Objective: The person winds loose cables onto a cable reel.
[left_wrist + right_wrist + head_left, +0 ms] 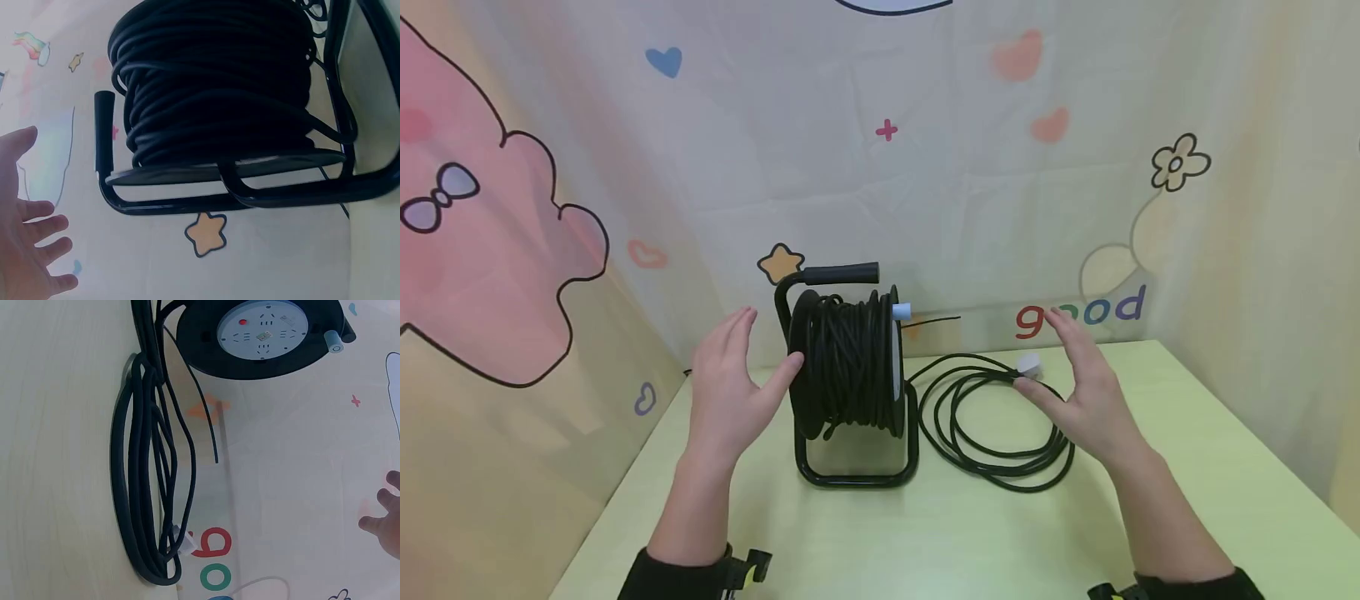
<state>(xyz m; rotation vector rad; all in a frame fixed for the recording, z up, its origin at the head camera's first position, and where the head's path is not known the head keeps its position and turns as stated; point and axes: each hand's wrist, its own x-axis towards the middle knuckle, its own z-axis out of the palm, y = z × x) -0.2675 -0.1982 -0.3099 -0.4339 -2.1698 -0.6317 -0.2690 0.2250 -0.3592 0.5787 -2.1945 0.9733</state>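
A black cable reel (853, 367) stands upright on its tubular frame, wound thickly with black cord. My left hand (733, 408) is raised at the reel's left, fingers extended, its thumb overlapping the reel's edge in the head view. In the left wrist view that hand (28, 240) shows apart from the reel, holding nothing. My right hand (1086, 404) hovers over the right side of a loose coil of cable (1000, 472), fingers spread and nothing in them. Beside its thumb lies a white plug (1028, 364). A round grey socket panel (262, 331) with a red button faces right on the reel.
The reel has a top carrying handle (841, 273) and a light blue winding knob (902, 312). A thin black rod or wire (936, 320) juts out rightward behind it. The pale table (940, 542) meets a printed cloth backdrop (820, 167) behind and at both sides.
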